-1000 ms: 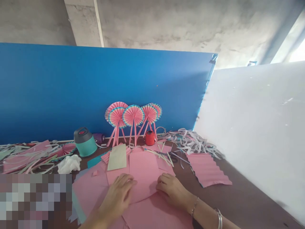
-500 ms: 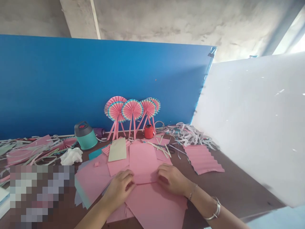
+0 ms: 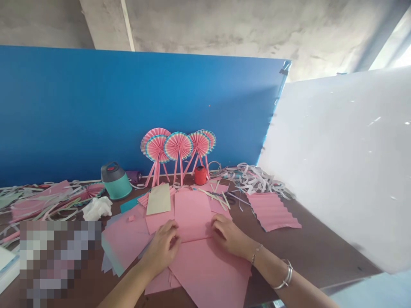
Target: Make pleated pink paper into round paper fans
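Observation:
A pink sheet of paper (image 3: 192,214) lies in front of me, its near edge forming a straight line between my hands. My left hand (image 3: 165,246) has its fingers curled at the left end of that edge, thumb and fingertips pinched on the paper. At the right end, my right hand (image 3: 229,235) pinches the sheet the same way, with a bracelet and a bangle on that arm. Under and nearer than this sheet is a larger pink sheet (image 3: 215,273). A pale yellow-green paper (image 3: 159,199) rests just beyond my left hand.
Finished pink paper fans (image 3: 178,146) stand against the blue panel (image 3: 96,107). Around lie a red spool-like object (image 3: 201,175), scissors (image 3: 221,193), a teal container (image 3: 117,184), crumpled white tissue (image 3: 97,208), a pleated pink sheet (image 3: 272,211) and shredded paper strips (image 3: 253,179).
The near edge of the pink sheet has shifted slightly away from me. Both hands keep their places at its ends, and the view has tilted a little.

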`<state>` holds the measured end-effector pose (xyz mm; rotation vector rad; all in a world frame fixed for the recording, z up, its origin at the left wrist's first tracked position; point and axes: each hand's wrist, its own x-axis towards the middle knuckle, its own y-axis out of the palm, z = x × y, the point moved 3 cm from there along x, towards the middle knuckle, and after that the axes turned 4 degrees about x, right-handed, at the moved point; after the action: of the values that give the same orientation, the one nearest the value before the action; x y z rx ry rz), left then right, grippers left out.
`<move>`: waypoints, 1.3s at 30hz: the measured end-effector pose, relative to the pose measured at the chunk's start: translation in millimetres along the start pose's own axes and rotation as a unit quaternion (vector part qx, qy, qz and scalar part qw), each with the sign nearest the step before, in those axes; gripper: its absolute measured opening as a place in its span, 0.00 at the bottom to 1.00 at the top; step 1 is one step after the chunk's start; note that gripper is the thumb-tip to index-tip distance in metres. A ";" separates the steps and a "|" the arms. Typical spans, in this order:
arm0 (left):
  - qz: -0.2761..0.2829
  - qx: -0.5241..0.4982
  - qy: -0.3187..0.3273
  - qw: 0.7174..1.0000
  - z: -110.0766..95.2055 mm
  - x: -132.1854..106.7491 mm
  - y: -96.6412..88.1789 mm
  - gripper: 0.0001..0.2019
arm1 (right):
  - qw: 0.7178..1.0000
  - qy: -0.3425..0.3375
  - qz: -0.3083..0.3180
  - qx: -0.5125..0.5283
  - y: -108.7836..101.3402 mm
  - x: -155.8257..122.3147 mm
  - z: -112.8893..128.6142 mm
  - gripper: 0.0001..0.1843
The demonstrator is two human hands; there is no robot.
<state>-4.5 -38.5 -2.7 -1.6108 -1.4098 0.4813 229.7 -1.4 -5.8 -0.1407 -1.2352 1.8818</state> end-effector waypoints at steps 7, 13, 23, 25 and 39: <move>-0.032 0.047 -0.006 0.998 3.9 0.5 3.5 0.07 | 1.000 0.028 -0.001 0.001 2.7 0.3 -2.4 0.08; -0.015 0.056 -0.011 0.998 3.3 1.8 5.0 0.07 | 0.999 0.041 -0.006 -0.003 3.8 1.3 -2.0 0.08; -0.006 0.068 -0.009 0.998 2.5 4.5 6.5 0.06 | 0.998 0.055 0.005 0.000 2.2 2.0 -3.1 0.09; -0.002 0.069 -0.010 0.998 2.1 4.9 6.5 0.06 | 0.998 0.057 0.005 0.004 1.6 2.5 -3.6 0.09; 0.023 0.027 -0.002 0.999 4.3 4.0 1.7 0.05 | 0.998 0.054 0.007 0.002 1.2 2.7 -0.5 0.09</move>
<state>-5.8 -33.0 -5.1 -1.6020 -1.3542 0.5444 227.5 0.7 -6.1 -0.2472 -1.1598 1.8633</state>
